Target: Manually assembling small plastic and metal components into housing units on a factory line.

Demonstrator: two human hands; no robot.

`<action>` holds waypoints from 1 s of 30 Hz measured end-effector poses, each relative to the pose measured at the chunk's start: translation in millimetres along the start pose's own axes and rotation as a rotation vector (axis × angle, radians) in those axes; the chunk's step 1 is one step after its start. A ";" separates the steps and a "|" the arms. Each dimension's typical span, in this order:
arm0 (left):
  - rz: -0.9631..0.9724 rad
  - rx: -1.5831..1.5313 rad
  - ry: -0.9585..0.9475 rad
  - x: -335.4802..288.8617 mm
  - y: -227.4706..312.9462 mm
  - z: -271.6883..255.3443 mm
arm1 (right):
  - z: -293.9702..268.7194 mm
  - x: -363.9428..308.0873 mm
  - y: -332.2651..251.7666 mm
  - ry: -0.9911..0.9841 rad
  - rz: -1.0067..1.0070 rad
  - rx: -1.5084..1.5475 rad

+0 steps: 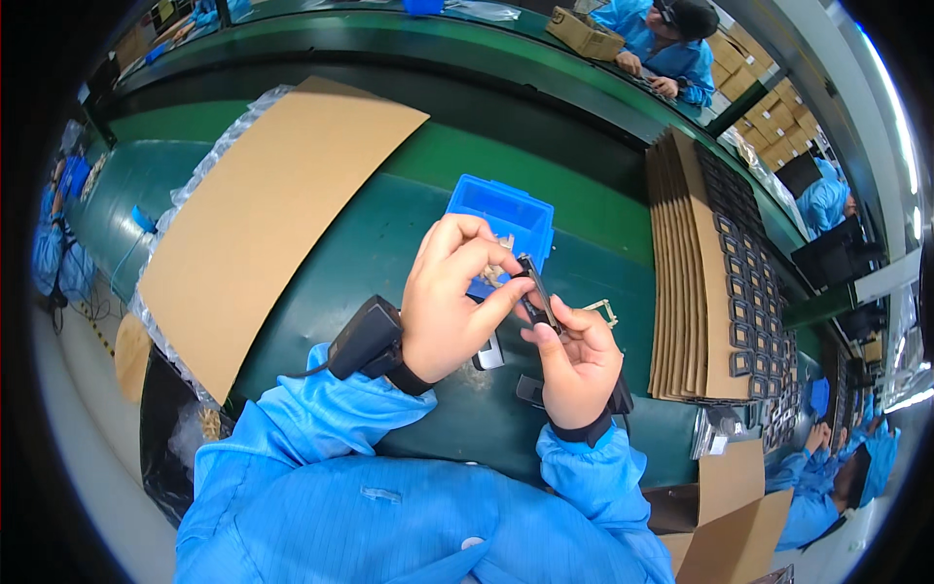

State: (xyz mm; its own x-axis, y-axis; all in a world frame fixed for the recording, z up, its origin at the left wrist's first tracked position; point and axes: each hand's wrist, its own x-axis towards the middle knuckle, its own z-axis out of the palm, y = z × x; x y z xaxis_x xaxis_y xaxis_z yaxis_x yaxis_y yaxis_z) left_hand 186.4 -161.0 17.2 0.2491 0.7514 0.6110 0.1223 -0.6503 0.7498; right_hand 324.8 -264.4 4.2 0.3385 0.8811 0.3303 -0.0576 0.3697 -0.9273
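both hands (516, 321) grasping a small black frame (536, 292) above green workbench (409, 224), co-workers around

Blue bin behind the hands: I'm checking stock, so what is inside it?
The blue bin shows a bare blue floor at its far end. Near the left hand a few pale small parts show; the fingers cover the rest.

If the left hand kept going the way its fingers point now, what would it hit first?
The left hand points right, its fingertips already on the small black part that the right hand pinches. Past that, probably the stack of cardboard sheets, though depth is unclear.
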 end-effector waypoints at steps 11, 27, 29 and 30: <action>-0.167 -0.225 -0.146 2.1 -9.1 -4.9 | -4.1 0.9 -1.2 -0.137 0.039 -0.019; 0.205 0.625 -0.180 14.4 -35.1 -15.5 | -10.3 10.4 -7.2 0.068 0.206 -0.051; 0.233 0.521 -0.170 16.2 -22.6 -13.9 | -16.5 10.7 -3.4 0.034 0.240 0.044; 0.256 0.422 -0.158 15.8 -15.6 -12.3 | -18.1 10.6 -2.9 -0.004 0.276 0.142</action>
State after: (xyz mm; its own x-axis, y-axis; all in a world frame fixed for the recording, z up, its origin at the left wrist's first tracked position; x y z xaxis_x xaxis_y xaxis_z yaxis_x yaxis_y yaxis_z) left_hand 176.5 -137.6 18.2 0.4599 0.5575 0.6911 0.4071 -0.8241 0.3939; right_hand 345.6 -261.5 7.2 0.2880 0.9550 0.0706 -0.2777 0.1539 -0.9483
